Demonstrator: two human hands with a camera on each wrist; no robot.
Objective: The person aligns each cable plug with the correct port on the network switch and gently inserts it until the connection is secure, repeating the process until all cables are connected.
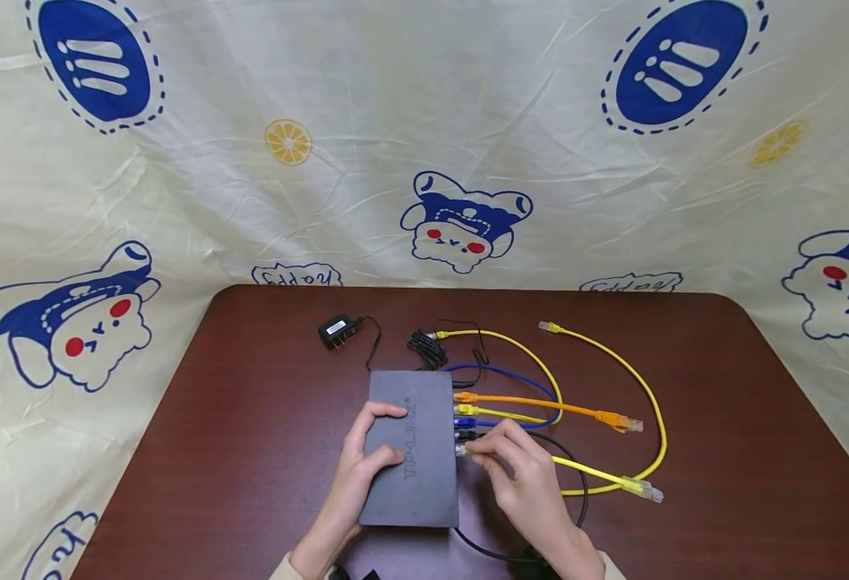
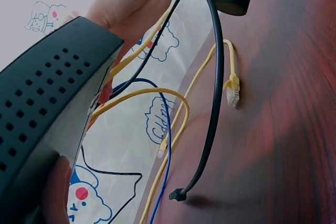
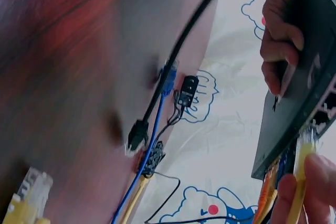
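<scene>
My left hand (image 1: pixel 352 467) grips a dark grey TP-LINK network switch (image 1: pixel 424 491) by its left side, thumb and a finger on its top face. At the switch's right edge, my right hand (image 1: pixel 529 483) pinches a yellow network cable (image 3: pixel 303 163) just behind its clear plug. In the right wrist view that plug is at a port opening; how deep it sits cannot be told. Beside it, an orange cable (image 1: pixel 468 397), a yellow cable (image 1: pixel 468 410), a blue cable (image 1: pixel 465 423) and a black cable (image 1: pixel 464 436) run from the same edge.
A black power adapter (image 1: pixel 337 330) and a bundled black cord (image 1: pixel 428 350) lie behind the switch. Loose cable ends lie to the right: an orange plug (image 1: pixel 619 421), a yellow plug (image 1: pixel 642 488) and another yellow plug (image 1: pixel 551 327). A black cable (image 1: pixel 486 553) loops near the front.
</scene>
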